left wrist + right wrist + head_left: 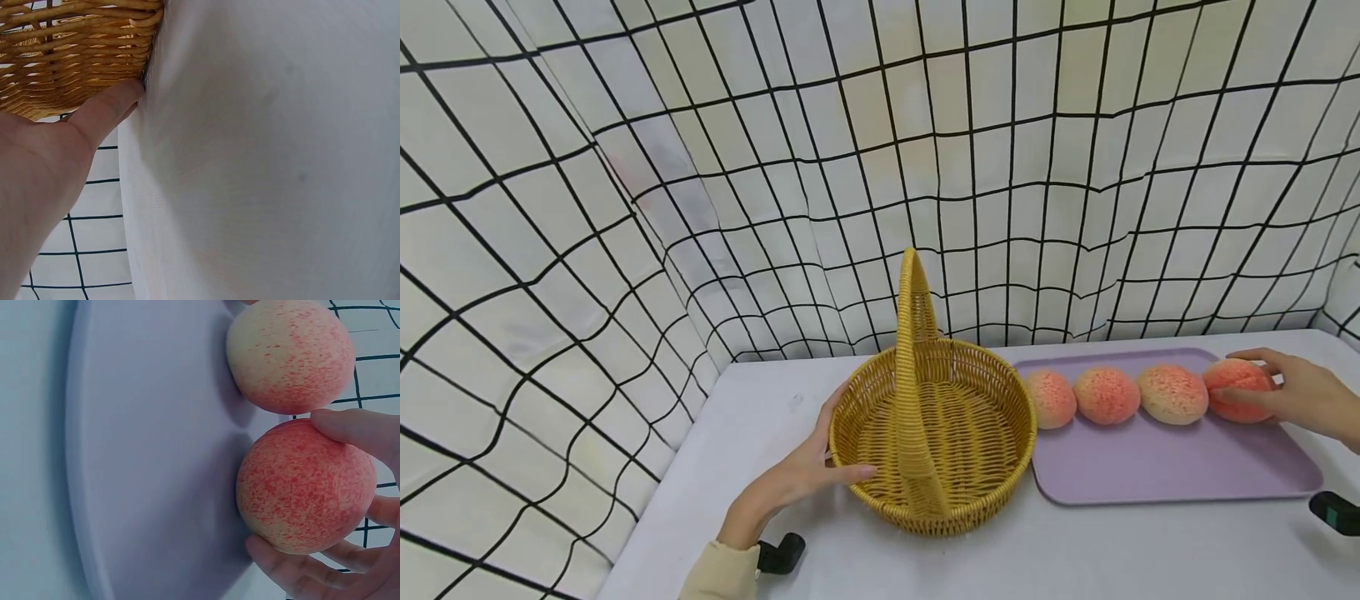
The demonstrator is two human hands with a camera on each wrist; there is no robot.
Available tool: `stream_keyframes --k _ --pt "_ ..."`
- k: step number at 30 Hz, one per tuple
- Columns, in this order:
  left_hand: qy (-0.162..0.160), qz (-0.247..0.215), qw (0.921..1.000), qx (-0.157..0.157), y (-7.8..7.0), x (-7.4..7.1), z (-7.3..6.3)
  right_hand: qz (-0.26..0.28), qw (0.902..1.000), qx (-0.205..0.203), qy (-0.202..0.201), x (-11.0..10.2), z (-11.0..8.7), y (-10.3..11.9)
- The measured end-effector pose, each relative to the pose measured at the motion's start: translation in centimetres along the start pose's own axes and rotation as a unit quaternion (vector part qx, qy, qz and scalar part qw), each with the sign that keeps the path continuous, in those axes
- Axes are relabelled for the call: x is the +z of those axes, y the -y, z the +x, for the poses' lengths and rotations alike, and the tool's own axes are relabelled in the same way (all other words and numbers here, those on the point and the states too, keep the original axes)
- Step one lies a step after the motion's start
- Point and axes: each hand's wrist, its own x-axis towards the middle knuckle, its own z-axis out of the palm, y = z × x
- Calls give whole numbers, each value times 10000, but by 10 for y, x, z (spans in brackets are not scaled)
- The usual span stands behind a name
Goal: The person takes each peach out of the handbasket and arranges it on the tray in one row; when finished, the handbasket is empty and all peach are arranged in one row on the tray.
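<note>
A yellow wicker basket (1022, 433) with a tall arched handle stands on the white table, nothing inside it. My left hand (808, 458) holds its left side, thumb over the rim and fingers along the outer wall. In the left wrist view, part of that hand (94, 122) touches the weave low down, near the tabletop. At the right end of a row of peaches, my right hand (1292, 387) grips a pink-red peach (306, 487), thumb on one side and fingers around the other. A paler peach (290, 356) lies right beside it.
The peaches sit on a purple tray (1165, 475); more of them, such as the leftmost peach (1051, 400), line up toward the basket, which adjoins the tray's left end. Black wire grid (973, 200) backed with white rises behind and left of the table.
</note>
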Motion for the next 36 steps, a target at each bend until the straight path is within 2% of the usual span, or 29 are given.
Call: stream_keyframes --k 7,14,22,26,31,36 --pt "-39 20 10000 -57 0 0 -1 -95 9996 -157 235 -3 4 2" --pt "-29 3 10000 -64 0 0 -1 -61 9939 -1100 -85 2 5 4" --pt "10 12 10000 5 0 0 1 105 9925 -1188 -251 10 -2 6" --pt "-3 60 10000 -24 0 -1 1 -13 9932 -1143 -205 8 -3 7" --pt "-26 31 9999 -145 0 0 0 -180 9924 -1167 -358 6 0 7" --pt "-7 -7 10000 -80 0 0 0 -184 9930 -1121 -337 7 1 5"
